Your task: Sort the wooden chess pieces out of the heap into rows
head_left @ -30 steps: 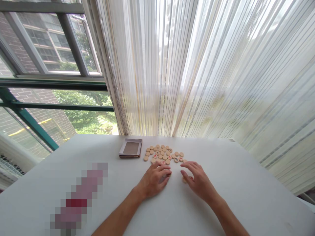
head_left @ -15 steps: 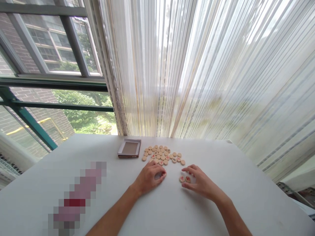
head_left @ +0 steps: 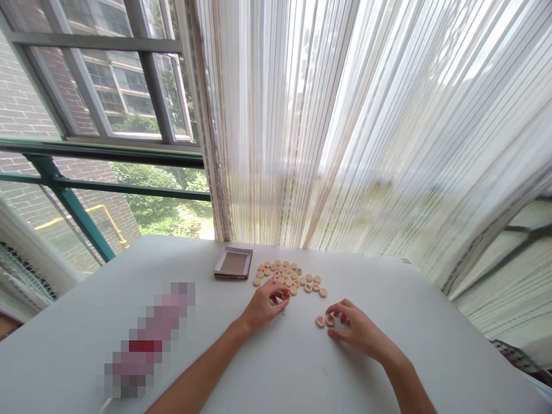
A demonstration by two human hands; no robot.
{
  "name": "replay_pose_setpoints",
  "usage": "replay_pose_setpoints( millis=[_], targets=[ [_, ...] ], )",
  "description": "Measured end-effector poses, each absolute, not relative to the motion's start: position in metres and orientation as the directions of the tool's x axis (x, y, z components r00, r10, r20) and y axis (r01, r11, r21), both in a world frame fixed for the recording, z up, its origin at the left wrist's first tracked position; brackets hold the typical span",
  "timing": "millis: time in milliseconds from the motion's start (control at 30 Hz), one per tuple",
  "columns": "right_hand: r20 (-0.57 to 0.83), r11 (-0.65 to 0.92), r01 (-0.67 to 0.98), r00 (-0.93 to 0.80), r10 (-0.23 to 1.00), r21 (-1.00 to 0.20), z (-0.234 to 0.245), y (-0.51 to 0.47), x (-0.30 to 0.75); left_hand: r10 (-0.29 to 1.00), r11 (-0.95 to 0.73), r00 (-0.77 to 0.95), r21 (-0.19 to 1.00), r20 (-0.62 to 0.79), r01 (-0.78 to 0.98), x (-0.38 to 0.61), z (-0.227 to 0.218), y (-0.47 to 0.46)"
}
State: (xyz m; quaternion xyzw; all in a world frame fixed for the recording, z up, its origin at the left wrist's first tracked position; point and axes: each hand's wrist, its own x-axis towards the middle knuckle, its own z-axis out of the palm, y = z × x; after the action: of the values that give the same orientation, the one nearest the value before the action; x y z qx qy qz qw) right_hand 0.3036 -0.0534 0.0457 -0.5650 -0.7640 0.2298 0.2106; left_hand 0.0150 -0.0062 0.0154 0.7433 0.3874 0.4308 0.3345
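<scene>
My left hand [head_left: 264, 305] is closed in a pinch around a round wooden Chinese chess piece [head_left: 285, 296] with red marking, at the near edge of a spread of pieces. To the right, the thumb and index finger of my right hand [head_left: 356, 328] close on opposite edges of another red-marked chess piece [head_left: 330, 320] on the table. Just left of it lies a second red-marked piece [head_left: 319, 321], face up. Beyond both hands the spread of chess pieces [head_left: 303, 281] is mostly blank side up, with several showing red or black characters.
A shallow open box [head_left: 218, 276] sits left of the spread on the white table [head_left: 276, 374]. At the left lies a pixelated pink and red object [head_left: 159, 328]. Striped sheer curtains [head_left: 276, 144] hang behind the table, with a window [head_left: 112, 92] at the left.
My left hand has moved away from me with its piece, closer to the spread. The right thumb and index finger have narrowed around the right-hand piece. The camera view has shifted slightly.
</scene>
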Motion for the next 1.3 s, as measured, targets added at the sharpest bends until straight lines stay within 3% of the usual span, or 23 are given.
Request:
replay_pose_setpoints(
  millis=[233,433,600,733,867,1067,1300],
  targets=[
    [0.108,0.274,0.738,-0.266,0.958,-0.617,0.044,-0.053,0.304,0.871,-0.395,0.353,0.914,0.341,0.094,0.044,0.057,0.01],
    [0.341,0.328,0.676,-0.12,0.932,-0.659,0.037,-0.04,0.299,0.858,-0.344,0.412,0.939,0.306,0.021,0.078,0.099,0.05],
    [0.422,0.351,0.573,-0.01,0.907,-0.741,0.042,-0.042,0.281,0.899,-0.227,0.378,0.974,0.22,-0.028,0.062,0.077,0.031],
    [0.403,0.384,0.416,-0.044,0.914,-0.824,0.051,-0.056,0.249,0.925,-0.117,0.356,0.991,0.132,-0.064,0.041,0.048,-0.003],
    [0.447,0.453,0.358,-0.107,0.888,-0.816,0.052,-0.067,0.206,0.946,-0.025,0.315,0.989,0.071,-0.146,0.024,0.029,-0.023],
    [0.483,0.484,0.298,-0.083,0.872,-0.823,0.027,-0.064,0.166,0.948,-0.043,0.301,0.982,0.099,-0.186,0.006,0.01,-0.029],
    [0.355,0.391,0.256,-0.179,0.918,-0.884,0.016,-0.061,0.178,0.924,-0.045,0.375,0.995,0.074,-0.086,-0.001,0.015,-0.043]
  ],
)
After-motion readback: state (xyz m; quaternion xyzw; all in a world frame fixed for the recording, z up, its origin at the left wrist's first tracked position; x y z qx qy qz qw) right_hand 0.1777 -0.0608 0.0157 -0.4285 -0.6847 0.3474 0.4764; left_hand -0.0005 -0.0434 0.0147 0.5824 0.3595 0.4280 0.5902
